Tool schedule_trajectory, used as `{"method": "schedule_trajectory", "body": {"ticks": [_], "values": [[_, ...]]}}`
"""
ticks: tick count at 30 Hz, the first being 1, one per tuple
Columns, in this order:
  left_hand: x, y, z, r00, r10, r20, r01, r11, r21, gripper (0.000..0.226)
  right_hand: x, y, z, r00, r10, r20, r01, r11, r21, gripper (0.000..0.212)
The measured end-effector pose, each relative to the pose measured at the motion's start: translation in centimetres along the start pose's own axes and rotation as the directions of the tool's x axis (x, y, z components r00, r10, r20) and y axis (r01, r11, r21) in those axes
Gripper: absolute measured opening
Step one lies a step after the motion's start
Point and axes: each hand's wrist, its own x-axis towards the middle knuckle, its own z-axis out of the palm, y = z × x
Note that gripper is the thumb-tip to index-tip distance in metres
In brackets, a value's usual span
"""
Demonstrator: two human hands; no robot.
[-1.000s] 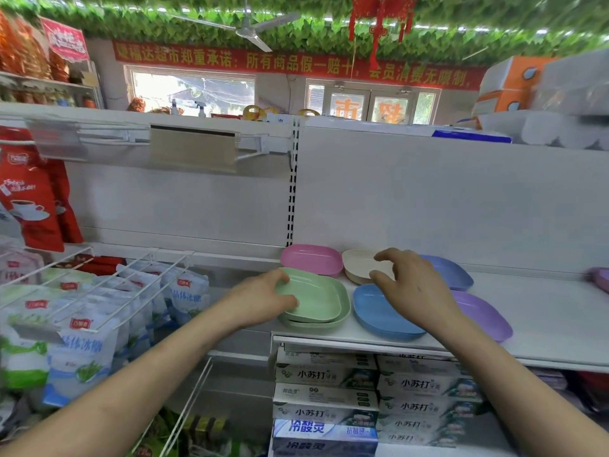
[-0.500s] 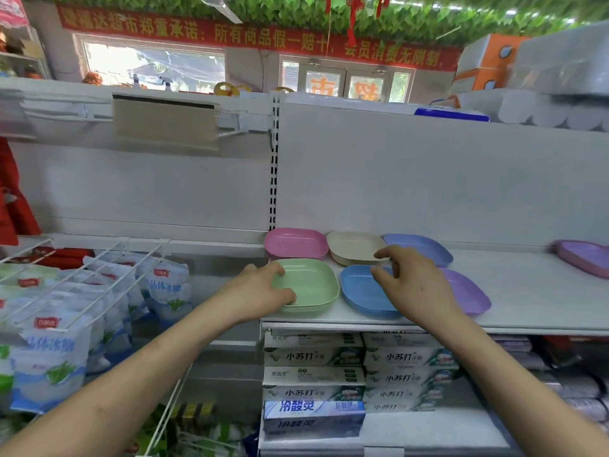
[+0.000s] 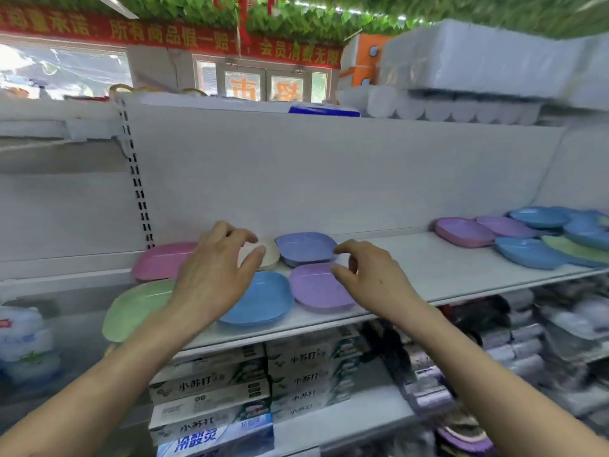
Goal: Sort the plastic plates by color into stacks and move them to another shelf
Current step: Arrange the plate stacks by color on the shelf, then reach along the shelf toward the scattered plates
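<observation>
On the white shelf (image 3: 412, 258) lie a pink plate (image 3: 158, 262), a cream plate (image 3: 268, 255), a periwinkle plate (image 3: 304, 249), a green plate (image 3: 135, 308), a blue plate (image 3: 260, 300) and a purple plate (image 3: 318, 290). My left hand (image 3: 214, 275) hovers over the blue and cream plates with fingers spread, holding nothing. My right hand (image 3: 372, 278) hangs at the purple plate's right edge, thumb and fingers loosely curved and empty. More purple plates (image 3: 464, 230), blue plates (image 3: 530, 255) and a green one (image 3: 573, 249) lie mixed at the shelf's far right.
Toothpaste boxes (image 3: 214, 390) fill the shelf below. White bagged goods (image 3: 26, 344) sit at the lower left. Tissue packs (image 3: 461, 67) are piled on top of the unit. A slotted upright (image 3: 136, 179) divides the back panel.
The view has swung right, revealing the plates at the far right. My left hand left the green plate and moved right over the blue one. My right hand shifted right to the purple plate.
</observation>
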Motion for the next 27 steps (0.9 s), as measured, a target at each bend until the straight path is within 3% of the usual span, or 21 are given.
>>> {"method": "schedule_trajectory", "body": {"ticks": [8,14,27], "values": [[4.1,14.7,13.3,0.981,0.162,0.102,-0.141,0.973,-0.184,0.034,-2.3,16.3,-10.4,0.988,0.119,-0.099,-0.126,0.990,-0.066,0.031],[6.4,23.7,21.8,0.955,0.231,0.188,-0.191,0.959,-0.207,0.029,-4.5,28.0,-14.9,0.964,0.220,-0.149,-0.229,0.972,-0.045,0.026],[19.0,29.9,32.9,0.916,0.255,0.309,-0.214,0.964,-0.160,0.025,-0.6,43.5,-17.7,0.875,0.452,-0.173,-0.469,0.880,-0.075,0.032]]}}
